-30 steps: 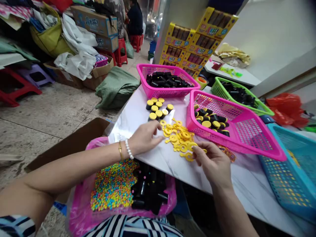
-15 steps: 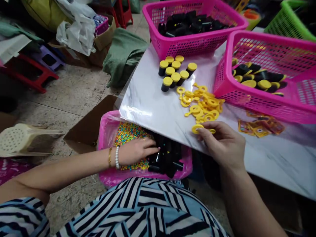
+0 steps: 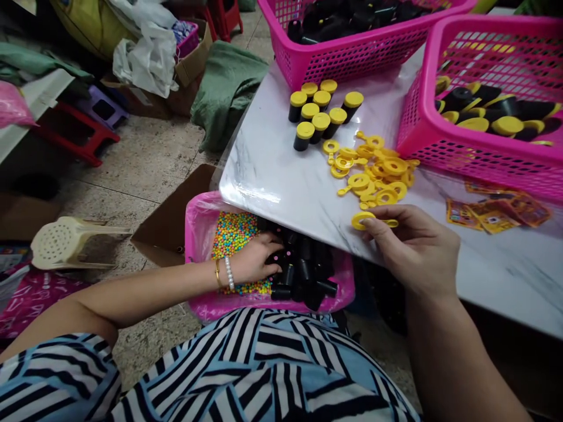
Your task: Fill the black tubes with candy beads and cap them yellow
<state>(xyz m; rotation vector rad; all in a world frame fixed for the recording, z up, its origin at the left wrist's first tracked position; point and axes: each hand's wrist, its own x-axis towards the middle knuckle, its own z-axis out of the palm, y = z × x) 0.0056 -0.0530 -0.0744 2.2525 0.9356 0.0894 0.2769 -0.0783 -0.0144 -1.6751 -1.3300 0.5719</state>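
In the head view my right hand (image 3: 417, 249) pinches a yellow plastic ring with a short stem (image 3: 361, 221) between thumb and fingers, just above the table's near edge. My left hand (image 3: 253, 259) is down in a pink plastic-lined basin (image 3: 197, 220), its fingers curled among black tubes (image 3: 305, 266). Whether those fingers grip one tube is hidden in the dark. Small multicoloured beads (image 3: 235, 234) fill the basin's left side. More yellow rings (image 3: 387, 173) lie in a loose pile beyond my right hand. Several black tubes with yellow caps (image 3: 321, 122) stand upright behind the pile.
A pink basket (image 3: 334, 61) of black tubes stands at the table's back. Another pink basket (image 3: 484, 158) on the right holds yellow-capped tubes. Printed orange packets (image 3: 497, 214) lie before it on the marble-patterned table (image 3: 264, 158). A cream stool (image 3: 57, 240) stands left on the floor.
My left hand's fingers have gone from stretched out to curled down among the black tubes. The right hand still holds the yellow ring. The whole view has shifted slightly.
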